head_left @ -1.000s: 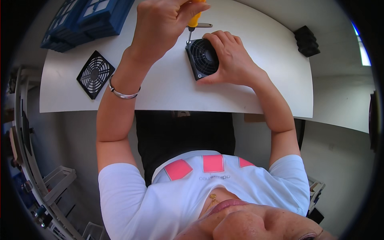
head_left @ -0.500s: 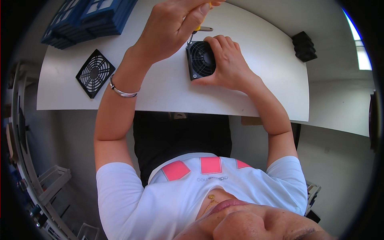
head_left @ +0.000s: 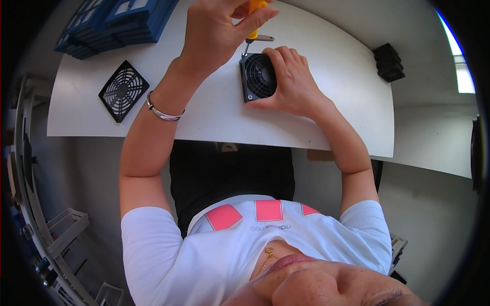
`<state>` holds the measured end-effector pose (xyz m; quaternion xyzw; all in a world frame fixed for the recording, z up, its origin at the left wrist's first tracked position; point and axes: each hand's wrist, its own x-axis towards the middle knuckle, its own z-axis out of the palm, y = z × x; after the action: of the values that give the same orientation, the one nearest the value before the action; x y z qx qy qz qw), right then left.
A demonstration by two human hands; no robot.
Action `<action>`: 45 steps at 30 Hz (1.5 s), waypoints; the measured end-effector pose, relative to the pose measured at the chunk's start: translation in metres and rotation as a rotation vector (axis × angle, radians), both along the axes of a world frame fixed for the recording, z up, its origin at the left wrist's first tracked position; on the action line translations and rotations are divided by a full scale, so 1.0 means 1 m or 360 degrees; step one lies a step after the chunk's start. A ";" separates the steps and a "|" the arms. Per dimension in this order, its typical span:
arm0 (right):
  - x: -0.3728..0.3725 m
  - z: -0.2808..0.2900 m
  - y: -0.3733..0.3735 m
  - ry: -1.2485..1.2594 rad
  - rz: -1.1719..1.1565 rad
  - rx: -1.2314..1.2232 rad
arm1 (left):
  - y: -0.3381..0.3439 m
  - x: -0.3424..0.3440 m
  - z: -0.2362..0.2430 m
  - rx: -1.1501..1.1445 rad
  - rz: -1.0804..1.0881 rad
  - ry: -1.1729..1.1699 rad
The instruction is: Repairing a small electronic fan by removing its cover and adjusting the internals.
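Observation:
My left hand (head_left: 217, 30) grips the yellow handle of a screwdriver (head_left: 253, 34), part of it hidden by the fingers. The screwdriver stands nearly upright, its tip at the far left corner of a square black fan (head_left: 251, 76) with a round wire guard. Wrapped over the fan's right side, my right hand (head_left: 293, 76) holds it on the white table (head_left: 204, 120), thumb at the near edge and fingers at the far edge. A screw head shows in the fan's near left corner. Left of my left forearm lies a black plastic fan grille (head_left: 122, 92).
Blue bins (head_left: 127, 23) stand at the table's far left. A stack of black parts (head_left: 389, 62) sits by the right edge. Just beyond the fan lies a small grey flat strip (head_left: 264, 38). A white rack (head_left: 66, 234) stands low at the left.
My left hand has turned slightly about the screwdriver, and more of the yellow handle shows. The fan and my right hand keep practically the same place.

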<state>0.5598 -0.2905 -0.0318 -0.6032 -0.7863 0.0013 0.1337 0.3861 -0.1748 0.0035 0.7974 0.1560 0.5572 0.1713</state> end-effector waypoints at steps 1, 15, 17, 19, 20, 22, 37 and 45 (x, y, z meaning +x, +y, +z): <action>0.000 -0.001 0.000 0.0005 0.0003 0.0002 | 0.003 0.000 -0.003 0.0133 0.0014 0.0014; 0.002 -0.001 0.000 0.0068 0.0028 -0.0025 | 0.014 -0.007 -0.006 -0.0295 -0.0570 0.0058; 0.003 -0.001 0.000 0.0060 0.0026 -0.0020 | 0.013 -0.006 -0.006 -0.0265 -0.0461 0.0071; 0.002 -0.002 0.000 0.0061 0.0029 -0.0016 | 0.011 -0.003 -0.008 0.0011 -0.0027 -0.0030; 0.002 -0.003 0.000 0.0060 0.0031 -0.0012 | 0.013 -0.002 -0.010 0.0011 -0.0027 -0.0027; 0.003 -0.003 0.000 0.0061 0.0031 -0.0012 | 0.016 0.000 -0.011 0.0154 0.0059 -0.0074; 0.003 -0.002 0.001 0.0093 0.0026 -0.0030 | 0.011 -0.009 -0.004 -0.0268 -0.0217 0.0186; 0.003 -0.001 0.000 0.0091 0.0029 -0.0017 | 0.007 0.002 -0.006 0.0048 -0.0241 -0.0084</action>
<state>0.5624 -0.2903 -0.0328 -0.5965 -0.7876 0.0240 0.1528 0.3880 -0.1676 -0.0021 0.7945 0.0822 0.5658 0.2048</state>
